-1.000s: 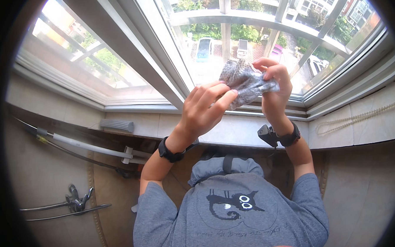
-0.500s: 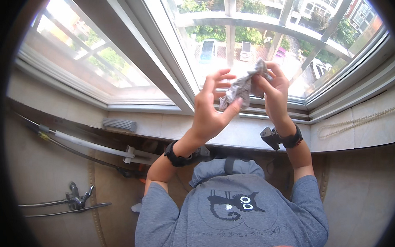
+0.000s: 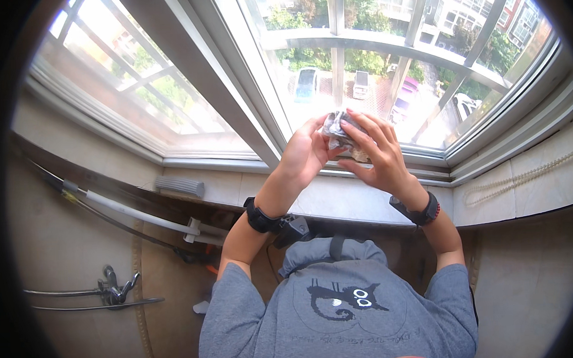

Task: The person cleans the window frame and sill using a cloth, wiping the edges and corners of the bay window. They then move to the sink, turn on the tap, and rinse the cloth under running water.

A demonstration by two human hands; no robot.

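A crumpled grey-white rag (image 3: 338, 130) is bunched between my two hands, above the window sill (image 3: 325, 193) and in front of the window. My left hand (image 3: 306, 154) grips its left side, with the fingers partly behind the cloth. From the right, my right hand (image 3: 381, 155) lays its curved fingers over the rag, thumb below, pressing it together. A brownish patch shows on the cloth's lower part. Both wrists wear black straps with small dark devices, the left device (image 3: 294, 230) hanging below the wrist.
Ahead stands a sliding window with a pale frame (image 3: 233, 86) and metal bars outside. On the sill lie a grey ribbed block (image 3: 180, 185) at left and a beaded chain (image 3: 520, 185) at right. A white pipe (image 3: 136, 212) and a metal tap (image 3: 115, 287) are lower left.
The rag has been squeezed from a loose, spread shape into a compact bundle. My right hand has come down and left over it; my left hand has closed in on it.
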